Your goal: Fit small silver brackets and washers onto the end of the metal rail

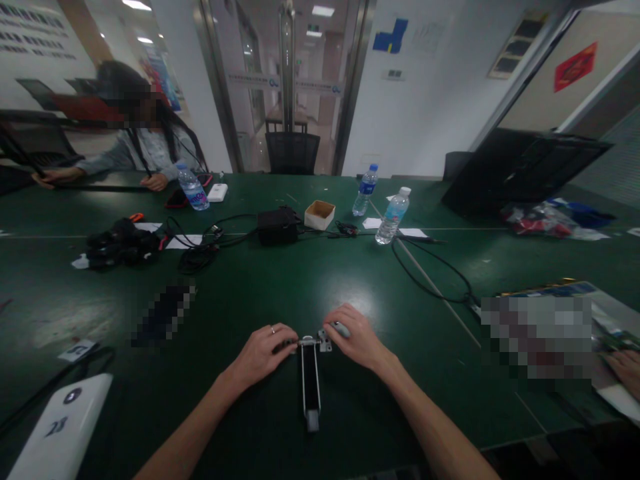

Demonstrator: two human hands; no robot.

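Note:
On the green table in front of me lies a narrow metal-framed device [311,377] with a long black strip and a grey block at its near end. A small metal bracket [325,341] sits at the right of its far end. My left hand [267,348] is closed at the far end's left side, its fingers on a small dark part [285,345]. My right hand [353,337] is closed around a grey rounded handle [341,329] beside the bracket. The fingers partly hide both pieces, and I cannot tell their exact kind.
Water bottles [393,217], a small open box [319,215], a black adapter [277,225] and cables are farther back. A white device [63,427] lies at left. Another person [145,143] sits at far left; another person's hand [626,368] shows at the right edge.

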